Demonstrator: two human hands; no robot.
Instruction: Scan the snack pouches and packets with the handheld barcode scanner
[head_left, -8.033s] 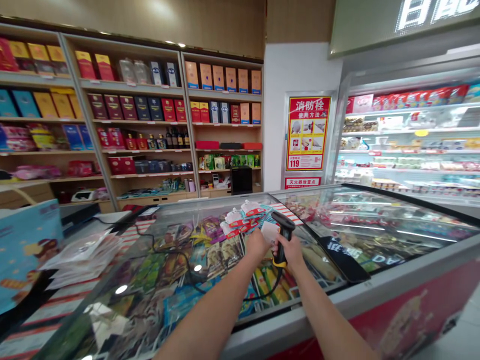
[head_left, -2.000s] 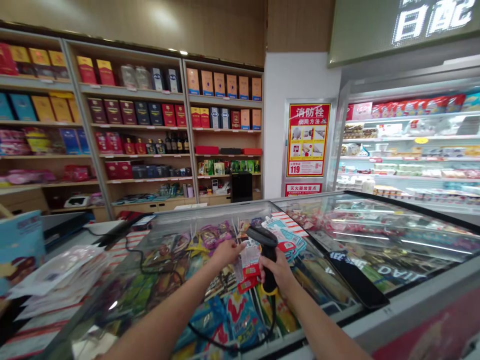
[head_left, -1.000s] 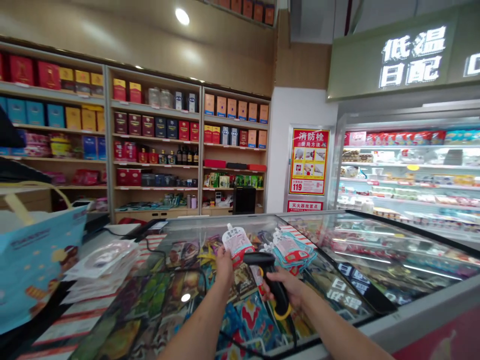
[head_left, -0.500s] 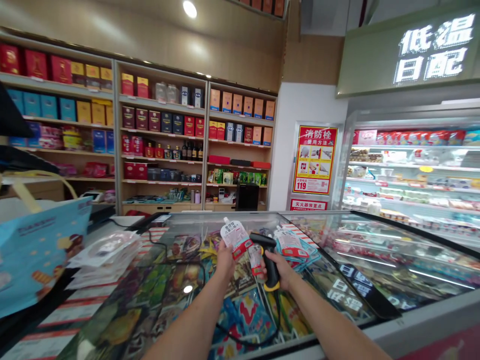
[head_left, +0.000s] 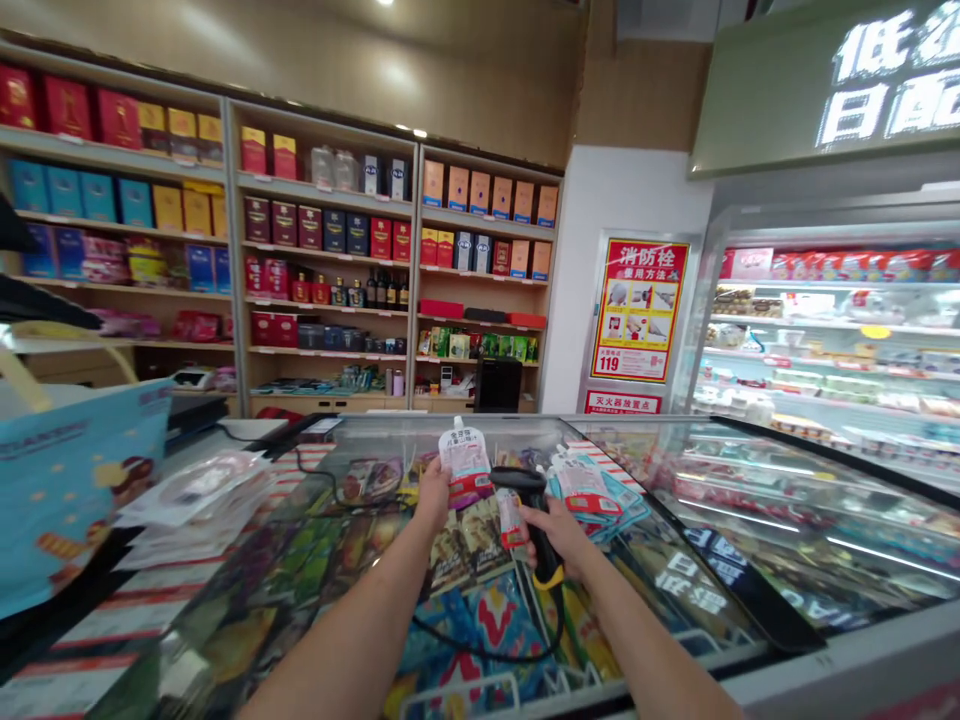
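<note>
My left hand (head_left: 433,496) is closed on the edge of a white and red spout pouch (head_left: 464,458), its spout pointing up and its printed face towards me. In my right hand (head_left: 559,535) is a black and yellow barcode scanner (head_left: 547,545), its head turned left towards the pouch. Another small red and white pouch (head_left: 510,515) shows just left of the scanner handle; whether my right fingers hold it I cannot tell. To the right, a pile of similar pouches (head_left: 589,485) lies on the glass freezer top (head_left: 360,440). The scanner's cable (head_left: 517,658) loops below my right hand.
At the left stand a light blue bag (head_left: 67,490) and a stack of clear plastic packets (head_left: 199,490). Packaged frozen goods show under the glass. Behind are shelves of boxes and bottles (head_left: 330,240), a red fire-hydrant notice (head_left: 641,310) and a lit chiller (head_left: 832,350).
The pouch in my left hand has turned from a tilt to nearly upright and shifted slightly left. The scanner has tilted a little, its head moving left. The camera view has shifted slightly.
</note>
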